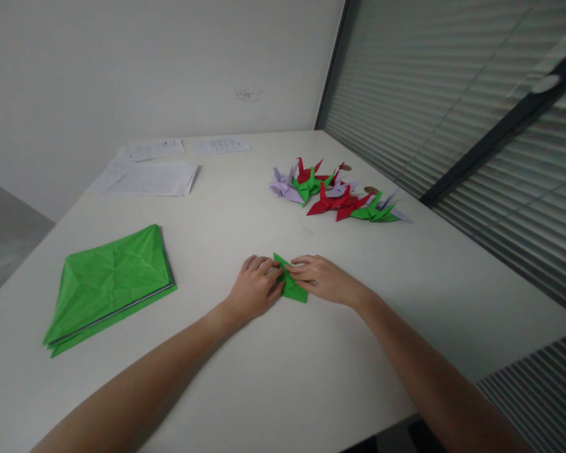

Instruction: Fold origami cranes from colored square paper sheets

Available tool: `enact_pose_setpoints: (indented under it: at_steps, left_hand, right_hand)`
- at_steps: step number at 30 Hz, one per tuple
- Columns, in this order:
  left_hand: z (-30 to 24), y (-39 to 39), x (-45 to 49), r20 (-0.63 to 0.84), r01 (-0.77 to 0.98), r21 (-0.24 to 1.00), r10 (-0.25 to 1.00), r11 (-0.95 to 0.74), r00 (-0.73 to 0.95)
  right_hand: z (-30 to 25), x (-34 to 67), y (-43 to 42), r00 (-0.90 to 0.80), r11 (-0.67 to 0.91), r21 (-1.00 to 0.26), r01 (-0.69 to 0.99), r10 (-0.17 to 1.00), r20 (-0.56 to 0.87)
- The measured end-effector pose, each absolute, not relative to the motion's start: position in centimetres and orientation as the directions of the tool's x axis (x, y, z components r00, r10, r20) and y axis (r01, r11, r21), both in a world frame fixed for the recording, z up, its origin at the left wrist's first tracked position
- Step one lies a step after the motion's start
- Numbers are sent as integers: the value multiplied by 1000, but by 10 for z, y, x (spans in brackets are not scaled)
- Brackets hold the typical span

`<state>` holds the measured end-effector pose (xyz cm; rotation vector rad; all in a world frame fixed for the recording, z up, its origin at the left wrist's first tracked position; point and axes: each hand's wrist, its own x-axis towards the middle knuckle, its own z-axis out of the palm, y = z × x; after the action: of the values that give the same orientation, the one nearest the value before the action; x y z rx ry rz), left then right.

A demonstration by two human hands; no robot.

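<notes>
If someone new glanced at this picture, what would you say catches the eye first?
Probably the cluster of red, green and lilac folded paper birds towards the back right of the white table. Next, the large creased green paper stack at the left, then both hands on a small green folded paper near the middle.

The papers bear print too small to read.

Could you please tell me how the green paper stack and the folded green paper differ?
The green paper stack is much larger than the folded green paper. The stack lies untouched; the folded paper has the left hand and right hand on it. Both are green and on the white table.
</notes>
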<state>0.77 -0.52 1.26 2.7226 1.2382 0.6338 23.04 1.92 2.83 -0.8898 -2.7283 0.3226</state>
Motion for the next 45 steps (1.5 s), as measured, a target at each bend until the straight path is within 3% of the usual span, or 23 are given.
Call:
enact_pose_setpoints:
  at_steps: [29,45]
  left_hand:
    - [13,-8,10,303,719,195,738,-667,603]
    - [12,-6,11,276,688,250,731,-682,624]
  right_hand:
    - [29,226,14,-751,760,-263,595,642,156]
    - [28,226,13,-741,756,-212,620,652,160]
